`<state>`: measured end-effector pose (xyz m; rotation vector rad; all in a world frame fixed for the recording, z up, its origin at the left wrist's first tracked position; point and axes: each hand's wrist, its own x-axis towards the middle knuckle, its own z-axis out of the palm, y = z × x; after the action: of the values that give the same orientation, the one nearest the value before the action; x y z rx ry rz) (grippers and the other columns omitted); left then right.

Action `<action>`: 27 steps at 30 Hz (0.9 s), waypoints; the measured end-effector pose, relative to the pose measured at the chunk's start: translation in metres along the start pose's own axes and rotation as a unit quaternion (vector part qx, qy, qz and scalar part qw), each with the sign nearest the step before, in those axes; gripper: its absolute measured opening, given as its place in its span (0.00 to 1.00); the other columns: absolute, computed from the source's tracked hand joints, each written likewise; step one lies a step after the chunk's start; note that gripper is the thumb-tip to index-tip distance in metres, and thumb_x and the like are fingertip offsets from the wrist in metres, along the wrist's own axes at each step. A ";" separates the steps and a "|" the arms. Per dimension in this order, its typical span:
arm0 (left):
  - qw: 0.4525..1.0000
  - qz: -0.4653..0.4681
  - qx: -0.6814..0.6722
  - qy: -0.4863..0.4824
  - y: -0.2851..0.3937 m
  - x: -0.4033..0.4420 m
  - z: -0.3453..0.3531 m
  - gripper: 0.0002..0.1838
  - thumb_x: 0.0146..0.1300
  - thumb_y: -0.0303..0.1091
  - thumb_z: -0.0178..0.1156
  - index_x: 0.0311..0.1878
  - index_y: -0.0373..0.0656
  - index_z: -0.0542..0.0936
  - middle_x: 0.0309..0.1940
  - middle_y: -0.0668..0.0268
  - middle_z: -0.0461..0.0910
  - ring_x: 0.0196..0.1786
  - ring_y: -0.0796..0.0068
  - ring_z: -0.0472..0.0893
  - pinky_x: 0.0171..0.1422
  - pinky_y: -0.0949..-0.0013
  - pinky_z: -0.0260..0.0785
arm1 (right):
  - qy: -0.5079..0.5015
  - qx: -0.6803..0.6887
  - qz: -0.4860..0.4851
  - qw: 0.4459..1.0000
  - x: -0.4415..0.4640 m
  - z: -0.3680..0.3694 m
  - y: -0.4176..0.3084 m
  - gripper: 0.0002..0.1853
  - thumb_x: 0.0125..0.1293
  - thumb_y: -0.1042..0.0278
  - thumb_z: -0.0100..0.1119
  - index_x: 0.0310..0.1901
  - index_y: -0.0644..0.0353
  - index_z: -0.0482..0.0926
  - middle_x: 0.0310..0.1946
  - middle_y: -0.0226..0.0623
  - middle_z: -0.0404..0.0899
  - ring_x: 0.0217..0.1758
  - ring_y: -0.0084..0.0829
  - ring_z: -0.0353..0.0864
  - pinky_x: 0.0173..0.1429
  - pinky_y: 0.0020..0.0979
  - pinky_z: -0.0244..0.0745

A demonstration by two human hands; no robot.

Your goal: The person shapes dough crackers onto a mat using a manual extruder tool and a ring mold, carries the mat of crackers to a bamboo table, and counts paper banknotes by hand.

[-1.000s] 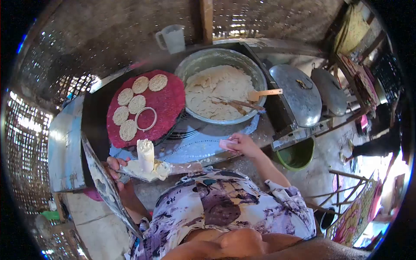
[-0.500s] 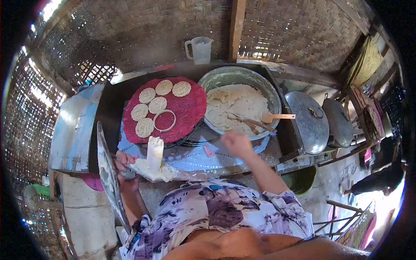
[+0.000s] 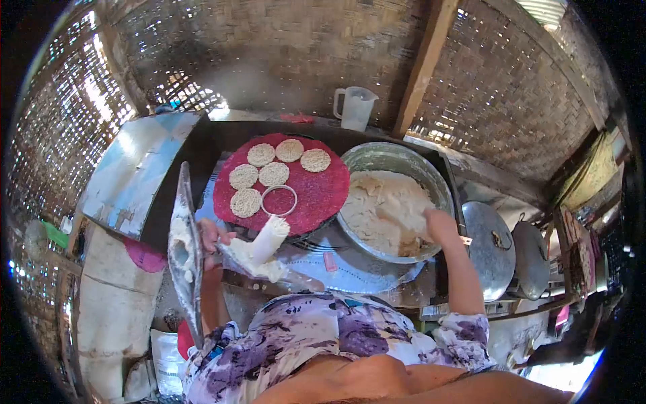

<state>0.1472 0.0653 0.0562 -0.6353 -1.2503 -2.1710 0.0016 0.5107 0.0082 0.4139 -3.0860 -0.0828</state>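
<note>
My left hand [image 3: 212,244] grips a wooden press [image 3: 183,246], whose boards carry smeared dough. A white cylinder [image 3: 269,240] topped with dough leans on its lower board. My right hand [image 3: 441,226] is closed at the right side of the large metal basin [image 3: 431,165], over the pale dough [image 3: 383,202]; the wooden-handled tool there is mostly hidden behind it. Left of the basin, a round red mat [image 3: 316,195] bears several lacy dough discs [image 3: 274,174] and a white ring [image 3: 278,200]. A small pink piece [image 3: 330,262] lies on the patterned cloth [image 3: 356,273].
A clear plastic jug [image 3: 357,108] stands behind the basin by a wooden post. Two lidded metal pots [image 3: 486,262] are at the right. A blue and white panel [image 3: 145,168] stands at the left, with woven walls around.
My right hand has let go of the pink piece, now on the cloth, and moved right to the basin. The cylinder has tilted rightward. The view has shifted.
</note>
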 end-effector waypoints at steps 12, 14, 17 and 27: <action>0.998 -0.053 0.003 0.020 -0.029 0.000 0.000 0.09 0.51 0.28 0.59 0.35 0.40 0.72 0.28 0.64 0.71 0.30 0.68 0.75 0.37 0.64 0.74 | -0.028 -0.015 0.115 0.993 0.105 0.094 0.021 0.12 0.57 0.68 0.45 0.36 0.62 0.78 0.31 0.45 0.79 0.37 0.41 0.80 0.40 0.41 0.75; 0.998 -0.054 0.006 0.024 -0.028 0.000 0.001 0.09 0.51 0.29 0.59 0.35 0.40 0.72 0.28 0.64 0.71 0.30 0.68 0.75 0.36 0.64 0.74 | -0.051 -0.019 0.119 0.991 0.116 0.096 0.010 0.12 0.58 0.68 0.45 0.37 0.62 0.78 0.32 0.47 0.79 0.37 0.42 0.80 0.41 0.41 0.74; 0.998 -0.058 0.012 0.028 -0.025 -0.001 0.001 0.08 0.53 0.30 0.57 0.35 0.40 0.72 0.28 0.64 0.72 0.29 0.69 0.75 0.35 0.65 0.74 | -0.035 0.024 0.096 0.994 0.133 0.121 -0.003 0.12 0.58 0.67 0.44 0.37 0.61 0.78 0.33 0.48 0.79 0.38 0.43 0.79 0.41 0.42 0.74; 0.996 -0.081 -0.005 0.041 -0.027 -0.003 0.000 0.08 0.57 0.34 0.53 0.37 0.40 0.72 0.27 0.64 0.73 0.28 0.70 0.76 0.32 0.66 0.73 | -0.047 0.090 0.022 0.995 0.116 0.116 -0.056 0.11 0.55 0.67 0.46 0.30 0.61 0.78 0.33 0.48 0.78 0.36 0.44 0.79 0.41 0.42 0.74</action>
<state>0.1319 0.0772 0.0379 -0.4580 -1.2879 -2.3127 -0.0997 0.4322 -0.1083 0.3569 -3.2058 0.1849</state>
